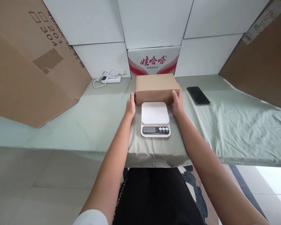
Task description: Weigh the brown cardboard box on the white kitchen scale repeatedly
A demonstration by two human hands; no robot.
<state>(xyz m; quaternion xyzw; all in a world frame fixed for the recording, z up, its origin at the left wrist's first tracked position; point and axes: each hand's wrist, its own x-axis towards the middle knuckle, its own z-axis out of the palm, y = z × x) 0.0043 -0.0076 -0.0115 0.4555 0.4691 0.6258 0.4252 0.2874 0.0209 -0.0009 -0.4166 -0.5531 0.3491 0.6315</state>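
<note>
A closed brown cardboard box [156, 82] rests on the cloth-covered table, just behind a white digital kitchen scale [155, 113]. My left hand [131, 105] is at the box's left end, and my right hand [177, 100] is at its right end with the thumb on the front face. Between them the two hands grip the box by its short sides. The scale lies flat between my forearms, its platform bare and its display and buttons facing me. Fingers behind the box ends are partly hidden.
A black smartphone [198, 95] lies right of the box. A white power strip with cable [111, 78] sits back left. Behind stands a red-and-white carton [154, 62] against white tiles. Large cardboard panels flank the left [32, 68] and right [264, 59]. The green tablecloth [96, 125] hangs over the front edge.
</note>
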